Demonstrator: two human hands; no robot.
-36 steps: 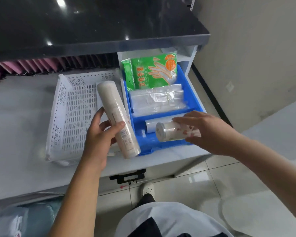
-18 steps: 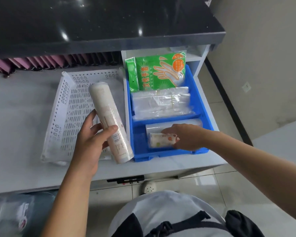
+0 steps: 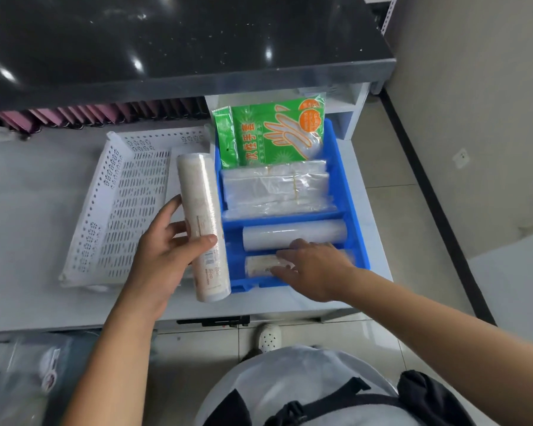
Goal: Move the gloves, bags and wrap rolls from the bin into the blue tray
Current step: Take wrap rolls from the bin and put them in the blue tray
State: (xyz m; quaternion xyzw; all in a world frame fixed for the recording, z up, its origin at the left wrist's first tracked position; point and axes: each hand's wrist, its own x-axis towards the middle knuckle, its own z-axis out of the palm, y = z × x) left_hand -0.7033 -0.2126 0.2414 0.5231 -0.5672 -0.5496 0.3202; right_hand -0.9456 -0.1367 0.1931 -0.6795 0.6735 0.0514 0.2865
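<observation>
The left hand (image 3: 163,253) has a firm grip around a long wrap roll (image 3: 202,222), with the thumb on top and the fingers behind it. This roll is held up between the white bin (image 3: 105,207) and the blue tray (image 3: 351,210), with its near end out over the front of the counter (image 3: 28,229). The right hand (image 3: 314,269) reaches into the front part of the blue tray. Its fingers lie flat on a short wrap roll (image 3: 259,265) that rests there, and I cannot tell if the grip has let go. Just behind it lies another wrap roll (image 3: 293,238), also in the front part. In the back part of the tray lie the clear bags (image 3: 274,189), and the green pack of gloves (image 3: 271,136) leans at the very back. The white bin sits on the counter just left of the tray.
</observation>
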